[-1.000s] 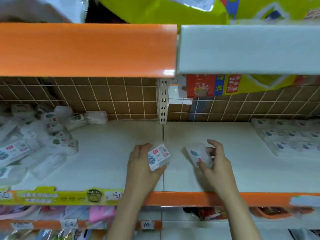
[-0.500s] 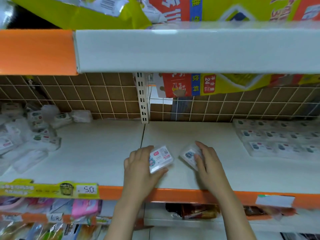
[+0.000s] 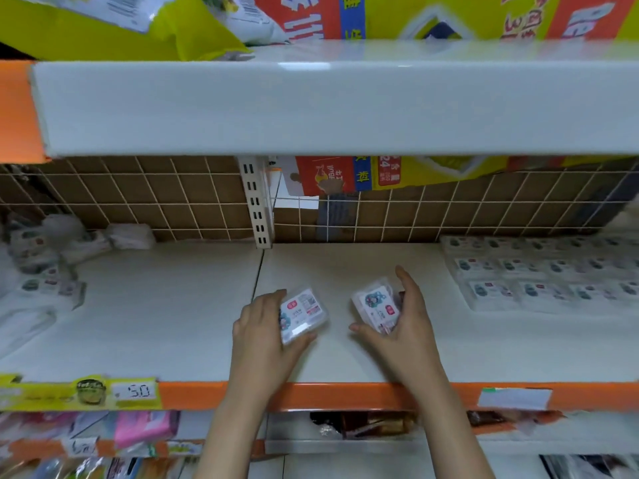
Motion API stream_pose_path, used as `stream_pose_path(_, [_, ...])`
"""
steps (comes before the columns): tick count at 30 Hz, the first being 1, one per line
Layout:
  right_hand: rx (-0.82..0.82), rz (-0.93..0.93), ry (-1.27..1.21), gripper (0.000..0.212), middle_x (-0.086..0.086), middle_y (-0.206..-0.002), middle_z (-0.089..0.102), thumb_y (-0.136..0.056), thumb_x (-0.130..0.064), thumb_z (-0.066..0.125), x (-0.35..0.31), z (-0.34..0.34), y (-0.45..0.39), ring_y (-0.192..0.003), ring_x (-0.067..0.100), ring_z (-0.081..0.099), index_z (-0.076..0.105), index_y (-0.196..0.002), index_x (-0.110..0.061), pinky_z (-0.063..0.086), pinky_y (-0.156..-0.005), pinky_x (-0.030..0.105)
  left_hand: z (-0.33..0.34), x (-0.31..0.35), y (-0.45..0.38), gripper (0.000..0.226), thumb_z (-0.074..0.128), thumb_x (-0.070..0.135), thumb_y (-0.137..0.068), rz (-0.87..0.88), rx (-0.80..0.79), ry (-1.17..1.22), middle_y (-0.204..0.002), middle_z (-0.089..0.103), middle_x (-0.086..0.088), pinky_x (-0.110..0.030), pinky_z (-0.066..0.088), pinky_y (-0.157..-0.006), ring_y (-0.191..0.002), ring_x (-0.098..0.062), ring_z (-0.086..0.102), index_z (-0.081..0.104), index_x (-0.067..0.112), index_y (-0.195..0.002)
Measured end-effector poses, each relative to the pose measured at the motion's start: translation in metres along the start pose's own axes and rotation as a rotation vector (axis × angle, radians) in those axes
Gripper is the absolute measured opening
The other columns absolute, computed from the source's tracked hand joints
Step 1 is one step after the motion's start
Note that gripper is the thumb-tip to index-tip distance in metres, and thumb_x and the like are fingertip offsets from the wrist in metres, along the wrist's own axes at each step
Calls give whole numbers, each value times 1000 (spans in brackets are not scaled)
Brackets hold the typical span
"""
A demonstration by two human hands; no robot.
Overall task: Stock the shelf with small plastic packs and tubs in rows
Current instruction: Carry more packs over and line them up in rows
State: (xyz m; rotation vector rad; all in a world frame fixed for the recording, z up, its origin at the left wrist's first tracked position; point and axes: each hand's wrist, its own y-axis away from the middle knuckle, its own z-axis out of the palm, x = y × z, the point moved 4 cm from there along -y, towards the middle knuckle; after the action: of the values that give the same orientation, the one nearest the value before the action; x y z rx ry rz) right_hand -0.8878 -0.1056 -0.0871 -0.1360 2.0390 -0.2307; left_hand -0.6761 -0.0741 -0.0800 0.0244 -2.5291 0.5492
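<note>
Your left hand [image 3: 262, 335] grips one tub [image 3: 301, 314] and your right hand [image 3: 403, 326] grips another pack [image 3: 377, 307], both low over the bare middle of the shelf [image 3: 173, 323], likely so you can set them beside the rows [image 3: 539, 271] on the right.

Two small clear plastic packs with printed labels sit tilted over the white shelf [image 3: 173, 323]; left pack [image 3: 301, 314] near the seam; right pack [image 3: 377, 307] beside it; flat rows of packs [image 3: 539, 274] lie far right; a loose heap of packs [image 3: 41, 267] far left.
</note>
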Motion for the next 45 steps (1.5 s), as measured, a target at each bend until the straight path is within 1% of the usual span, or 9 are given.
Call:
stream_pose_path(6, [20, -54, 108, 70, -6, -114, 50, -68, -25, 81, 32, -63, -15, -99, 11, 55, 34, -120, -34, 44, -75, 12, 38, 51, -6, 72, 86, 30, -63, 8, 50, -52, -115, 53, -18, -39, 41, -87, -108, -35, 47, 56, 6, -125])
stream_pose_path(11, [122, -260, 277, 66, 2, -118, 45, -67, -23, 79, 59, -145, -27, -110, 17, 40, 50, -125, -14, 31, -88, 19, 80, 126, -2, 67, 77, 37, -63, 29, 86, -46, -110, 52, -19, -41, 42, -81, -105, -28, 36, 58, 9, -122])
stream_pose_path(16, [124, -221, 332, 69, 13, -124, 45, -66, -11, 83, 96, -203, -28, -114, 17, 36, 52, -128, -10, 27, -93, 16, 113, 187, 14, 66, 67, 43, -63, 88, 13, -56, -107, 55, -12, -33, 36, -75, -98, -21, 40, 58, 12, -121])
stream_pose_path(19, [136, -239, 334, 68, 14, -122, 49, -64, -6, 83, 109, -221, -26, -112, 17, 38, 53, -125, -6, 29, -94, 20, 120, 198, 19, 67, 64, 47, -66, 73, -7, -75, -109, 55, -11, -34, 37, -75, -99, -26, 48, 57, 12, -123])
stream_pose_path(25, [156, -208, 370, 69, 12, -123, 49, -62, -2, 78, 119, -226, -22, -113, 23, 40, 52, -125, -9, 38, -96, 40, 114, 201, 24, 75, 47, 58, -69, 22, -2, -63, -112, 55, -10, -37, 41, -80, -103, -28, 46, 56, 10, -126])
stream_pose_path(31, [204, -270, 407, 73, 9, -120, 49, -56, 1, 73, 111, -225, -19, -112, 25, 40, 51, -124, -11, 36, -96, 39, 109, 202, 20, 75, 61, 47, -69, 12, -29, -8, -114, 54, -11, -28, 34, -85, -107, -26, 43, 51, 9, -132])
stream_pose_path(35, [232, -274, 424, 73, 10, -120, 50, -54, 1, 72, 112, -228, -17, -112, 24, 39, 50, -123, -10, 37, -97, 41, 112, 204, 19, 72, 63, 42, -68, 26, -37, -3, -114, 55, -11, -29, 34, -84, -105, -28, 46, 52, 8, -131])
stream_pose_path(40, [275, -281, 453, 77, 9, -120, 51, -52, 2, 73, 127, -250, -12, -114, 24, 38, 46, -123, -14, 28, -99, 33, 132, 216, 19, 74, 54, 52, -69, 51, -65, -9, -112, 57, -11, -33, 40, -84, -102, -31, 51, 54, 7, -128])
stream_pose_path(45, [295, -269, 477, 77, 9, -122, 51, -54, 2, 72, 152, -292, -16, -118, 27, 38, 45, -124, -14, 27, -102, 36, 162, 254, 17, 71, 62, 48, -70, 64, -63, -18, -114, 57, -11, -34, 41, -84, -104, -31, 51, 54, 9, -128])
